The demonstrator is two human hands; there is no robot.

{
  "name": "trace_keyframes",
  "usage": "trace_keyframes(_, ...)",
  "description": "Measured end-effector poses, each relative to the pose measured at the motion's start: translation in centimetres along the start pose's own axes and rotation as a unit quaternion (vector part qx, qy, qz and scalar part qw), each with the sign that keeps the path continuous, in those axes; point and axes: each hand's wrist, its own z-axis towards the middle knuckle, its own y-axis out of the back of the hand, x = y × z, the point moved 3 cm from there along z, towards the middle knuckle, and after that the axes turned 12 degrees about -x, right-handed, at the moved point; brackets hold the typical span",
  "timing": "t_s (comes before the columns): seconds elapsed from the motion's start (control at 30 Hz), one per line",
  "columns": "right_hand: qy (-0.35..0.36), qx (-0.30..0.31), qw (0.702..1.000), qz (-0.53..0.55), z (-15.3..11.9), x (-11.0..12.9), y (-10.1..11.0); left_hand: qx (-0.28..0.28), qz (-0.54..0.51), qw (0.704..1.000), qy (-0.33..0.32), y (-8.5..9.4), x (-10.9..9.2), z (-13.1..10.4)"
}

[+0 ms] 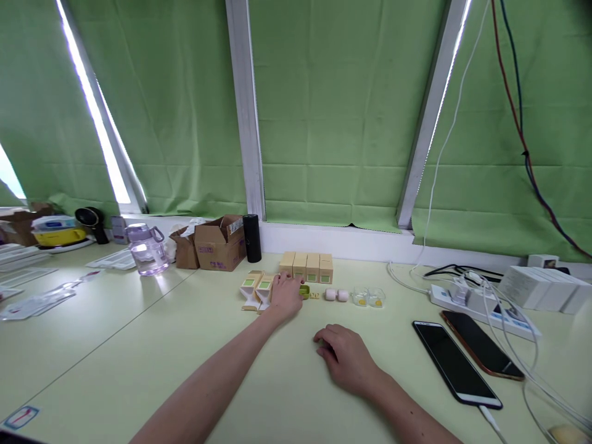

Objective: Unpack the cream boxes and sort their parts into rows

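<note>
My left hand [287, 296] reaches forward with its fingers bent down, right beside a small green container [304, 291]. What its fingertips close on is hidden beneath them. To its left lie two unfolded small cartons [251, 290] with green labels. A row of closed beige boxes [306, 267] stands just behind. Right of the green container are tiny yellowish pieces [314, 296], two pale pink blocks [336, 295] and two clear plastic cups [369, 297] with yellow spots. Nearer to me, my right hand [345, 357] rests on the table, fingers loosely curled and apart, holding nothing.
Two phones [456, 364] lie at the right, beside a white power strip [485, 311] with tangled cables and white boxes [546, 290]. At the back left stand a cardboard box [219, 243], a black cylinder [251, 238] and a water jug [147, 250]. Plastic bags [44, 302] lie far left.
</note>
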Motion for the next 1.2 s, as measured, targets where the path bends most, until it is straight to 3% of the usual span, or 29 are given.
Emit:
trace_keyframes(0.53,-0.001,-0.006,1.000,0.015,0.0,-0.1,-0.1,0.047,0.106,0.991,-0.068,1.3,1.1,0.8)
trace_keyframes(0.93,-0.009,0.014,1.000,0.018,0.1,-0.1,0.0,0.068,0.118,0.988,-0.077,0.6,1.4,1.2)
trace_keyframes(1.2,-0.009,0.010,1.000,0.021,0.1,-0.1,0.0,0.053,0.098,0.990,-0.089,1.7,0.5,1.0)
